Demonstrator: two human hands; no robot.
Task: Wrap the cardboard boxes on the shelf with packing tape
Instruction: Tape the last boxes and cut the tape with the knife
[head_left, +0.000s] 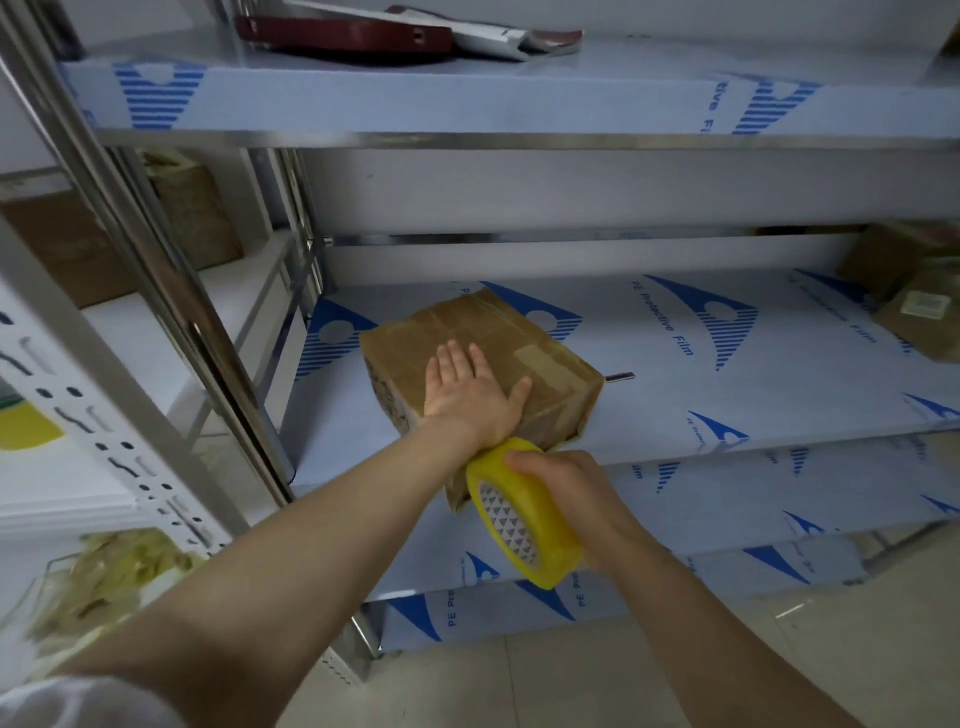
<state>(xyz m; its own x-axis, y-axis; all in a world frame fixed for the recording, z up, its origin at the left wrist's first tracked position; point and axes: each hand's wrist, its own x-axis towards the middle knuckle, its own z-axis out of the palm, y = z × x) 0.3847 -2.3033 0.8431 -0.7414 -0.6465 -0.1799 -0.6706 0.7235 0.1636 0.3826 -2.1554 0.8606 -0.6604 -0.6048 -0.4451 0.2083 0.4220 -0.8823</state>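
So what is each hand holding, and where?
The right hand grips the yellow tape roll around its outer band. The left hand holds nothing; it presses flat on the cardboard box top.

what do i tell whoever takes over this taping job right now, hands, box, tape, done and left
Left hand: flat, fingers straight, pressing on top of the cardboard box.
Right hand: curled round the yellow tape roll, just below the box's near edge.
Box: angled at the front of the middle shelf, near corner over the edge.
Done: the top already carries glossy tape bands; a strip seems to run from the roll to the near face.
Left: carry this wrap round and cut it. More boxes sit at the shelf's far right; how well they are taped is unclear.
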